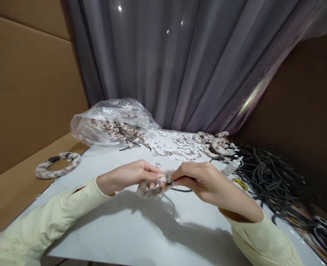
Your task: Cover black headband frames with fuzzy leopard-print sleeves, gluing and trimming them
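Both hands meet over the middle of a white table (119,236). A brown-and-white fuzzy ring (145,191) hangs between them, with my left hand (144,173) closed on its upper part. My right hand (194,177) pinches the ring's right end, where a dark cord shows. A small white piece sits between the fingertips; its details are blurred. Another fuzzy ring (58,172) with a black section lies at the left edge of the table.
A clear plastic bag (116,114) of fuzzy strips stands at the back left. Small metal pieces (177,147) lie scattered behind the hands. At the right are more fuzzy rings (220,146), a white bottle (232,166), yellow tape (240,184) and piled black cords (271,177).
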The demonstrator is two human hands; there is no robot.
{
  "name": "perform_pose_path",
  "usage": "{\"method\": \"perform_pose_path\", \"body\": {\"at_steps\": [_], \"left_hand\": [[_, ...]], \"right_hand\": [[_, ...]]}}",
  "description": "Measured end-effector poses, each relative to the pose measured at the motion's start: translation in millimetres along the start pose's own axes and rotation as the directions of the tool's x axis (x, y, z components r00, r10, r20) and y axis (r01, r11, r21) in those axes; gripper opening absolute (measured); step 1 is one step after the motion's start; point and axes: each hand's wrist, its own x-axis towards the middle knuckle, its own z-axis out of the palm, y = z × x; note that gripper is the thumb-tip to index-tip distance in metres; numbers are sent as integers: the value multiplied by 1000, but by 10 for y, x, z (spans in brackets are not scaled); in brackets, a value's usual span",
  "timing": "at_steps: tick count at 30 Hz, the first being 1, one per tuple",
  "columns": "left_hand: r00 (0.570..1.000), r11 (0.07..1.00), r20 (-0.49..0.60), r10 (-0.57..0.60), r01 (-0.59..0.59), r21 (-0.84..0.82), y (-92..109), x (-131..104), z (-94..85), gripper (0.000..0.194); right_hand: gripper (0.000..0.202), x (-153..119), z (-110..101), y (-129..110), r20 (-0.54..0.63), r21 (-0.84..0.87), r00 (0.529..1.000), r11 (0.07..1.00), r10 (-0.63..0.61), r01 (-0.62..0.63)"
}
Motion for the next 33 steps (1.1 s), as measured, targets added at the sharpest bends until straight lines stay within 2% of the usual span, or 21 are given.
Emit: {"method": "perform_pose_path", "body": {"at_steps": [8,14,20,27,33], "left_hand": [[996,996,-55,77,-74,49,37,-20,36,34],[995,996,-73,70,-73,-47,27,-24,45,31],[990,992,-101,102,-109,-66,5,-14,50,34],[988,987,-132,84,-101,-126,51,-31,88,33],[975,988,-164,148,-154,-22,59,-38,92,30]], "right_hand": [[18,63,127,69,-151,-72,985,995,-81,71],[19,74,169,76,-246,-96,961,990,-125,104],[18,83,218,84,-285,-125,949,987,-133,101],[17,100,257,94,-330,-135,936,987,-123,83],[17,109,263,89,-373,-154,919,985,-130,77]]}}
